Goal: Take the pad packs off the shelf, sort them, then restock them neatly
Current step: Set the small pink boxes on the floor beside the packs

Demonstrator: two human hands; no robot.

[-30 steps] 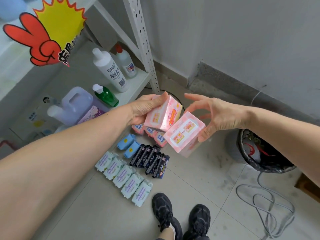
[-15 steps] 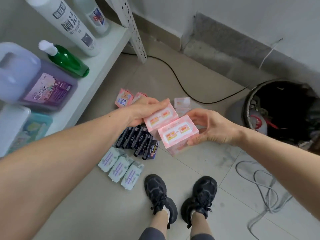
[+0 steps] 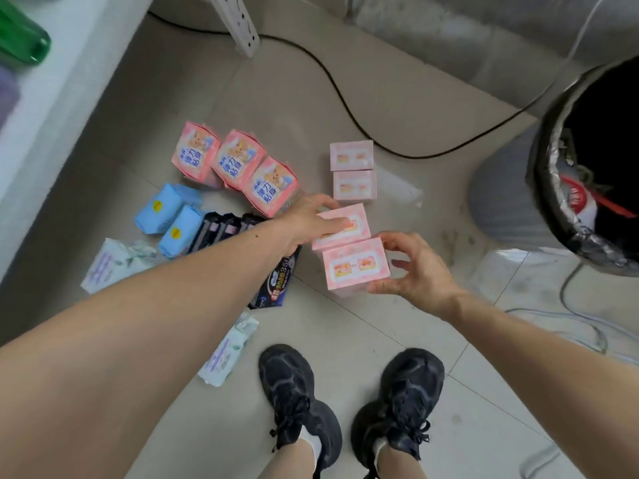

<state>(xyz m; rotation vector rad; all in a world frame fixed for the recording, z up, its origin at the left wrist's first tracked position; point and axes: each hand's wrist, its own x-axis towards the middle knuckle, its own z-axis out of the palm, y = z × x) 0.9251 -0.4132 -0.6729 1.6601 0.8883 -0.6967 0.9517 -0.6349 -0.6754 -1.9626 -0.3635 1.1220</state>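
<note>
Pad packs lie sorted in rows on the tiled floor. My left hand (image 3: 311,221) holds a pale pink pack (image 3: 349,224) low over the floor, fingers on its top. My right hand (image 3: 411,267) grips another pale pink pack (image 3: 356,264) just in front of it. Two matching pale pink packs (image 3: 352,171) lie behind them in a line. To the left stand three darker pink packs (image 3: 238,165), two blue packs (image 3: 169,216), several dark navy packs (image 3: 276,278) partly under my left arm, and pale green packs (image 3: 114,261).
A white shelf (image 3: 62,95) with a green bottle (image 3: 20,36) runs along the left, its post (image 3: 238,22) at the top. A black cable (image 3: 345,98) crosses the floor. A lined waste bin (image 3: 587,160) stands at right, grey cable (image 3: 567,319) beside it. My shoes (image 3: 349,402) are below.
Both hands have come down from shelf height to the floor with their pink packs, and the view has tipped down onto the sorted rows.
</note>
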